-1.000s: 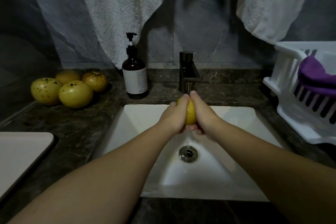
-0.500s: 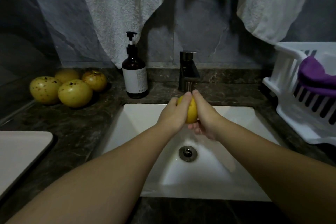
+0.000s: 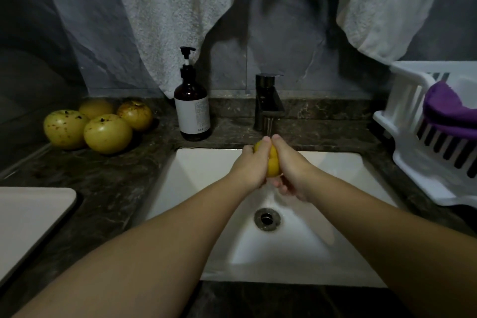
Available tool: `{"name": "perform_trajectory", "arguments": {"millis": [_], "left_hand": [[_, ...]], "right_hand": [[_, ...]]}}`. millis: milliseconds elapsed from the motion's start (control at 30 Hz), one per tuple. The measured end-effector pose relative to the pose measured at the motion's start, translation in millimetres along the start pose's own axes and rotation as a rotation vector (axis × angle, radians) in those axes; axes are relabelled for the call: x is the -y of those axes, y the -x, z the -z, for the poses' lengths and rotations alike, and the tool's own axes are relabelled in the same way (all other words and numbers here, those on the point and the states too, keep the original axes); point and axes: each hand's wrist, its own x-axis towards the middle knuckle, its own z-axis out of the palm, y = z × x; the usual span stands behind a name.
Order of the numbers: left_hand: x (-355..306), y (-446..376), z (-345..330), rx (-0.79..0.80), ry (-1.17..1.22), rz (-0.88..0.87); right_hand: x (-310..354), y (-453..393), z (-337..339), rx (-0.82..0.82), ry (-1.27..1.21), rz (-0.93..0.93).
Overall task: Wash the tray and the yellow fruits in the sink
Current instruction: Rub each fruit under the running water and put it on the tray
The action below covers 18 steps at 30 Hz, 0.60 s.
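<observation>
Dark counter (image 3: 108,188): four fruits (image 3: 98,124), soap bottle (image 3: 191,108).

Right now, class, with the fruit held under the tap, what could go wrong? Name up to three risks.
1. The wet fruit, cupped between the left hand and right hand, could slip and drop into the sink.
2. The four fruits sit loose on the counter and may roll.
3. Water could splash from the tap onto the counter.
</observation>
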Motion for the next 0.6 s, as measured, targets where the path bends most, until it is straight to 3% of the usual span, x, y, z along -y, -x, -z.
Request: {"name": "perform_trajectory", "arguments": {"millis": [100,200,333,467,600], "left_hand": [[-3.5,2.2,3.1,0.106,0.146,0.084],[-2.5,0.1,1.5,0.012,0.017,0.010],[-4.5,4.8,-0.1,0.148,0.113,0.071],[-2.3,0.2,-0.1,0.038,0.008,0.003],[-4.6,2.8,2.2,0.137,0.138,0.096]], "right_hand": [[-1.3,1.4,-2.2,-0.110,0.104,0.207],[-0.1,2.3,-0.3,-0.012,-0.058,0.004],[0.6,-0.8,0.9,-0.135,0.045,0.150],[-0.7,-1.0,4.7,-0.034,-0.046,-0.053],[1.0,-1.2,2.4,-0.120,0.047,0.126]]}}
